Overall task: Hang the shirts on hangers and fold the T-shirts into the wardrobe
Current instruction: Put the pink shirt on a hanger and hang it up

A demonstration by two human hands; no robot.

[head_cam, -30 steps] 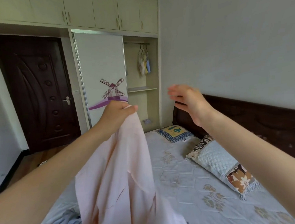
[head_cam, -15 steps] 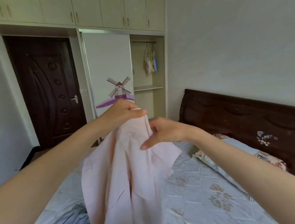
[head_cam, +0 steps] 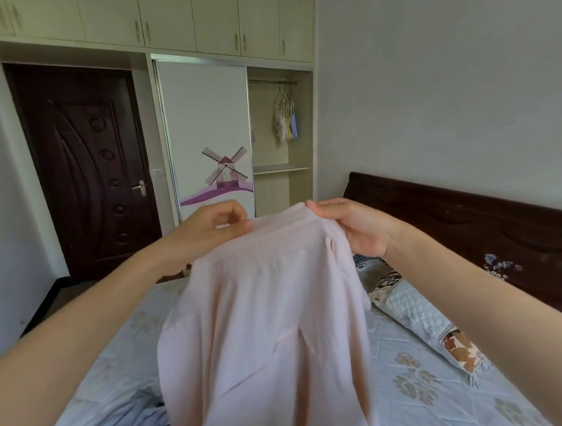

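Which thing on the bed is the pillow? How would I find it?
Look at the dark wooden headboard on the right side of the bed. The pillow lies just below it, beside the pink shirt being held up. It alone is quilted white, with brown flowered ends and a fringe.

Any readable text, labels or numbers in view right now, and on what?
None readable.
Small pillow behind the pink shirt: a white tag, too small and blurred to read.
Wardrobe door: only a windmill picture, no words.

Left hand [head_cam: 211, 226], right hand [head_cam: 354, 225] hold pink shirt [head_cam: 268, 331] above bed [head_cam: 430, 379].
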